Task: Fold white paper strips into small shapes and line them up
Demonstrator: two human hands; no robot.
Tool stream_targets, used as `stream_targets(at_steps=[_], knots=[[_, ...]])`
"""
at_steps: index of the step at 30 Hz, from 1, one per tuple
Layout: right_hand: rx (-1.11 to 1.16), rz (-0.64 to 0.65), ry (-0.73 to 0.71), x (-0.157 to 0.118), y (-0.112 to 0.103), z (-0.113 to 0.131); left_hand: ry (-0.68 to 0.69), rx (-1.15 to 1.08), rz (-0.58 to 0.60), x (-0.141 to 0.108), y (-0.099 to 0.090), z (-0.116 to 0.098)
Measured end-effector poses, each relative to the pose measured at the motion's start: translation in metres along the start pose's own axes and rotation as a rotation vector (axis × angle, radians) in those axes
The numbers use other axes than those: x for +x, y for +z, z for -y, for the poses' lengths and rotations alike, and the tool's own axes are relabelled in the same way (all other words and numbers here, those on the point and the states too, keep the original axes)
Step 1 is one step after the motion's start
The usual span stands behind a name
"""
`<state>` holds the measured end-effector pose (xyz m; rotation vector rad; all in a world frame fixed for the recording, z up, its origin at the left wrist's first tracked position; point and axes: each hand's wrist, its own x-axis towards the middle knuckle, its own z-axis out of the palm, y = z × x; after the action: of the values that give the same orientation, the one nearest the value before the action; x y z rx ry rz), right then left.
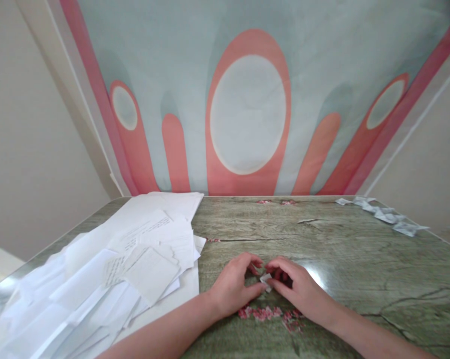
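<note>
A small folded piece of white paper (266,282) is between my two hands, just above or on the wood-patterned tabletop (240,219). My right hand (298,289) pinches its right side between thumb and curled fingers. On the other side, my left hand (234,284) curves around the paper, its thumb tip against the lower left edge. The left fingers are bent, and their exact contact with the paper is hard to make out. Pink printed flowers (262,313) show on the tabletop below the hands.
Loose white paper sheets and slips (150,274), some printed, lie in an overlapping heap on the left. Several small folded paper pieces (385,215) sit in a row near the far right edge. Behind the table stands a wall covering (187,60) with pink shapes.
</note>
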<state>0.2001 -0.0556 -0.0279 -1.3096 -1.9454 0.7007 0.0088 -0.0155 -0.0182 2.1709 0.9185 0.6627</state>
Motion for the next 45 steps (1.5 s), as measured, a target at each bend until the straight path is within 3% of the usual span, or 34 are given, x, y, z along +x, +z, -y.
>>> stream_targets(at_steps=[11, 18, 22, 26, 32, 45], knots=[[0.1, -0.023, -0.004, 0.003, -0.003, 0.003, 0.013, -0.047, 0.019, -0.001, 0.001, 0.002], [0.246, -0.096, 0.048, 0.009, -0.001, 0.004, -0.039, -0.194, -0.055, 0.002, 0.001, -0.008], [0.301, -0.054, 0.052, 0.015, -0.001, 0.008, -0.015, -0.063, -0.107, 0.008, -0.008, -0.013], [0.124, -0.108, -0.052, 0.022, -0.002, 0.006, 0.093, 0.068, -0.09, 0.015, -0.019, -0.006], [-0.338, -0.141, -0.364, 0.027, 0.002, -0.011, 0.209, 0.364, -0.069, 0.021, -0.017, 0.011], [-0.596, -0.127, -0.436, 0.024, 0.009, -0.017, 0.294, 0.608, -0.033, 0.021, -0.008, 0.02]])
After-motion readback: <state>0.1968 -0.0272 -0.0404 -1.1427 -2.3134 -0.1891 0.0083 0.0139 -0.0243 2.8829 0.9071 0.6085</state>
